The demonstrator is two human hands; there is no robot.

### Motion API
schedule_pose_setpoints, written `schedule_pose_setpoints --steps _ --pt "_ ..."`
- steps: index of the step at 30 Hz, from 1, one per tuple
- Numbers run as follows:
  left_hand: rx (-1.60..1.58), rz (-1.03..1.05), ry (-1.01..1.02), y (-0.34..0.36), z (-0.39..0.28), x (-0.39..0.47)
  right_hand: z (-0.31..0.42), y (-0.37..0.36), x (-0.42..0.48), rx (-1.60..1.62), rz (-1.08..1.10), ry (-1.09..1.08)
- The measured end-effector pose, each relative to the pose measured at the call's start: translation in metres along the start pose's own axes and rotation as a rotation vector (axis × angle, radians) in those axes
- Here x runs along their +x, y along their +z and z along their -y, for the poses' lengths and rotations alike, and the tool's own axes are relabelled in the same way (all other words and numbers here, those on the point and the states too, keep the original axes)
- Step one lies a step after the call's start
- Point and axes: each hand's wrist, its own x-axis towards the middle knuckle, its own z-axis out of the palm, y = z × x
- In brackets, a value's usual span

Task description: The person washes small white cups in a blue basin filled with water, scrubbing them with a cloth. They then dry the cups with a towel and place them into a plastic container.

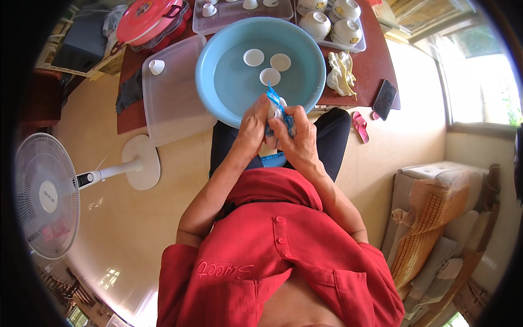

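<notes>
Above the near rim of a light blue plastic basin (pixel 206 88), both hands grip a white cloth with blue edging (pixel 274 100). My left hand (pixel 254 124) clasps it from the left side. My right hand (pixel 301 133) pinches it from the right, thumb pressed on the fabric. A bit of white rim (pixel 282 101), apparently a small cup, shows at the cloth; the fingers and fabric hide most of it. Three small white cups (pixel 270 77) sit in the basin's water. Another white cup (pixel 156 67) rests on a translucent plastic lid (pixel 175 102) left of the basin.
Behind the basin, a plastic tray (pixel 261 18) bears several white cups, and another tray (pixel 359 45) holds stacked bowls (pixel 346 32). A pale crumpled cloth (pixel 341 73) and a phone (pixel 385 99) lie rightward. A red lidded container (pixel 149 20) stands back left; a fan (pixel 49 196) is at left.
</notes>
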Motion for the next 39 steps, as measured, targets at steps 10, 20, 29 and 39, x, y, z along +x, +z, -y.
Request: schedule_pose_setpoints --steps 10,20,29,39 --pt "0.855 0.005 0.720 0.012 0.010 -0.013 -0.002 -0.021 0.014 0.820 0.057 0.560" --pt "0.150 0.286 0.051 -0.001 -0.002 -0.019 -0.004 -0.031 0.008 0.637 0.090 0.410" --pt "0.284 0.252 0.076 0.008 -0.030 -0.023 -0.011 -0.037 0.012 0.831 0.089 0.350" --pt "-0.308 0.349 -0.227 -0.007 -0.025 -0.019 -0.015 -0.035 0.022 0.644 0.041 0.303"
